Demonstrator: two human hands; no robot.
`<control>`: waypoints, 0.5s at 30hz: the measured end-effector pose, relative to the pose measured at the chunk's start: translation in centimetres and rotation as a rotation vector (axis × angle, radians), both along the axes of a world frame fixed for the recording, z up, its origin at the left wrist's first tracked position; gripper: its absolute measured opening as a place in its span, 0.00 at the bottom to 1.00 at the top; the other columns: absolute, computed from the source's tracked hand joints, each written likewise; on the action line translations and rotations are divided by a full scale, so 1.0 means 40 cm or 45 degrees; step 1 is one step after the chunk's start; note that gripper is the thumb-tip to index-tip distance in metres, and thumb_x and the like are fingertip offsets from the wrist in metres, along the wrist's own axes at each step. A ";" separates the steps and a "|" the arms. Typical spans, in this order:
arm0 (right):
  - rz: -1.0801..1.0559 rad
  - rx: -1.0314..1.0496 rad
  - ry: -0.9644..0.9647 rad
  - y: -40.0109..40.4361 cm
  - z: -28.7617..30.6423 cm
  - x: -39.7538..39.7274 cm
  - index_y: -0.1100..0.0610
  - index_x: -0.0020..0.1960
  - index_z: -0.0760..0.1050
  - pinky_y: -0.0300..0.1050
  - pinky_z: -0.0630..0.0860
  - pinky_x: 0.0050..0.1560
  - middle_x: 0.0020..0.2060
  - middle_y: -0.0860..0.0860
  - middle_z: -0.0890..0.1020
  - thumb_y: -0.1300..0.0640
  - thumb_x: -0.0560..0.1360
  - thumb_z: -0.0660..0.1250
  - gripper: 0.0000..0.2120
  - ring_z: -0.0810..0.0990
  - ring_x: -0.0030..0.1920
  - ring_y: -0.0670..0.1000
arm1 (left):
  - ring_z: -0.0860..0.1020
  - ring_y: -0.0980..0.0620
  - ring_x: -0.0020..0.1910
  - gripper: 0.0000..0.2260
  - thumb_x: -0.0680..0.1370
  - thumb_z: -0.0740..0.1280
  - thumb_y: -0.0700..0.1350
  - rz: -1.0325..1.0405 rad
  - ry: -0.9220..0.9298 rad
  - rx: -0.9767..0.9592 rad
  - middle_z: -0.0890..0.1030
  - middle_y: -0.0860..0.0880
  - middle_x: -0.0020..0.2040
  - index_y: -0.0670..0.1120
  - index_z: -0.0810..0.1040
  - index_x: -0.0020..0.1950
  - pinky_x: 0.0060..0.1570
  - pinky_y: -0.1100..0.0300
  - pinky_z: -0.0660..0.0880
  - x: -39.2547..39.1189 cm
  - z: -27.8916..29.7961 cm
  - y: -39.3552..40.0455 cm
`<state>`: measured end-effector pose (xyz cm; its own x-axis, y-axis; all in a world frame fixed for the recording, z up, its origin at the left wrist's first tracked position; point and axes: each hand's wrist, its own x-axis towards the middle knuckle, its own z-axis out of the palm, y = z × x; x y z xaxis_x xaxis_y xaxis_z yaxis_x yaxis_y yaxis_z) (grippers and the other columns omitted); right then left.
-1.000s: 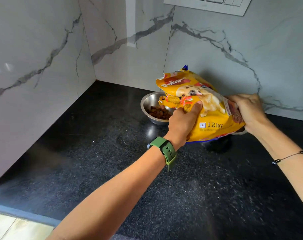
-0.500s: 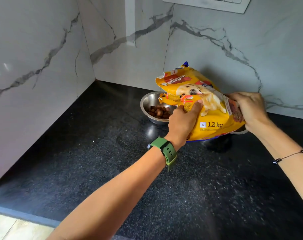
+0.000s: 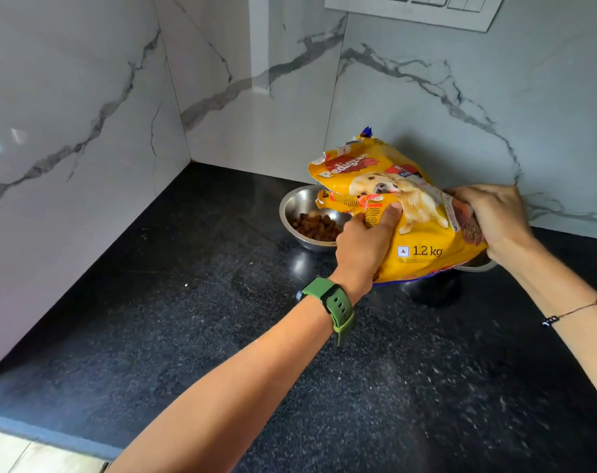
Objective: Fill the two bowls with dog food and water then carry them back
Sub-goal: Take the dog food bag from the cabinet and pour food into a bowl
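The bag (image 3: 423,233), gripped by the left hand (image 3: 365,244) and right hand (image 3: 495,220), is tipped over the bowl (image 3: 299,208), kibble (image 3: 316,227) being poured; righting is probably called for next.

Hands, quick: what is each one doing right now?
Left hand: gripping the dog food bag near its mouth, above the bowl.
Right hand: gripping the bag's other end.

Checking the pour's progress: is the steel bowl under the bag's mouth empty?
No, the steel bowl already holds a pile of brown kibble beneath the tilted yellow bag.
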<state>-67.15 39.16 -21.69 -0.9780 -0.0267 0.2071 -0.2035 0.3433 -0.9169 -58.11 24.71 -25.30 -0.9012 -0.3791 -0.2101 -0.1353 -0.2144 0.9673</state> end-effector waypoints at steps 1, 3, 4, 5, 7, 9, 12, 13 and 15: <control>0.005 -0.006 0.000 0.001 -0.002 0.001 0.49 0.36 0.82 0.54 0.79 0.48 0.27 0.44 0.83 0.49 0.60 0.68 0.08 0.82 0.40 0.56 | 0.80 0.43 0.57 0.33 0.65 0.67 0.65 -0.005 0.005 0.000 0.80 0.46 0.60 0.48 0.76 0.64 0.60 0.46 0.76 -0.001 -0.001 -0.001; 0.004 -0.015 0.008 0.002 -0.005 0.000 0.50 0.39 0.82 0.53 0.78 0.47 0.26 0.42 0.82 0.51 0.63 0.67 0.08 0.82 0.38 0.54 | 0.80 0.43 0.58 0.30 0.68 0.68 0.64 -0.017 0.012 -0.001 0.80 0.46 0.60 0.48 0.76 0.64 0.60 0.46 0.76 -0.004 -0.002 -0.005; -0.001 -0.029 0.019 0.001 -0.004 0.001 0.52 0.41 0.83 0.52 0.78 0.47 0.26 0.42 0.82 0.52 0.63 0.67 0.09 0.82 0.38 0.54 | 0.79 0.43 0.58 0.30 0.69 0.68 0.63 -0.018 0.022 -0.008 0.80 0.46 0.60 0.47 0.75 0.64 0.60 0.46 0.76 -0.005 -0.002 -0.005; -0.007 -0.053 0.032 0.000 -0.003 0.002 0.53 0.43 0.83 0.51 0.78 0.47 0.26 0.42 0.83 0.54 0.64 0.67 0.10 0.82 0.38 0.53 | 0.79 0.43 0.58 0.30 0.69 0.67 0.64 -0.014 0.035 -0.033 0.80 0.46 0.61 0.48 0.75 0.64 0.60 0.46 0.76 -0.006 -0.002 -0.004; -0.024 -0.098 0.056 0.001 -0.002 0.004 0.55 0.48 0.82 0.47 0.79 0.46 0.27 0.41 0.83 0.56 0.66 0.66 0.12 0.82 0.38 0.52 | 0.79 0.44 0.59 0.32 0.69 0.66 0.65 -0.004 0.065 -0.123 0.80 0.47 0.61 0.48 0.75 0.66 0.60 0.47 0.75 -0.006 -0.001 -0.001; -0.021 -0.087 0.053 -0.001 0.000 0.008 0.56 0.47 0.82 0.44 0.78 0.44 0.27 0.40 0.82 0.57 0.68 0.65 0.11 0.82 0.38 0.50 | 0.79 0.45 0.59 0.34 0.67 0.65 0.66 -0.006 0.072 -0.143 0.80 0.47 0.61 0.48 0.74 0.67 0.61 0.47 0.76 -0.008 0.001 -0.005; -0.031 -0.014 0.043 -0.003 0.004 0.016 0.50 0.39 0.82 0.48 0.77 0.43 0.25 0.41 0.81 0.56 0.69 0.66 0.06 0.81 0.36 0.51 | 0.79 0.44 0.59 0.29 0.72 0.68 0.62 -0.027 0.021 -0.047 0.79 0.46 0.62 0.46 0.74 0.67 0.61 0.47 0.75 -0.010 -0.004 -0.012; -0.030 -0.003 0.050 -0.003 0.005 0.018 0.50 0.38 0.82 0.48 0.77 0.44 0.25 0.41 0.81 0.55 0.69 0.67 0.06 0.81 0.36 0.52 | 0.78 0.43 0.59 0.28 0.72 0.68 0.61 -0.026 0.014 -0.038 0.79 0.45 0.62 0.46 0.74 0.67 0.61 0.46 0.75 -0.010 -0.007 -0.010; -0.029 0.000 0.051 0.000 0.004 0.021 0.50 0.38 0.82 0.49 0.78 0.44 0.25 0.41 0.81 0.55 0.69 0.67 0.05 0.81 0.36 0.51 | 0.79 0.43 0.59 0.32 0.69 0.68 0.64 -0.023 0.021 -0.041 0.79 0.46 0.62 0.47 0.74 0.66 0.61 0.46 0.75 -0.003 -0.003 -0.005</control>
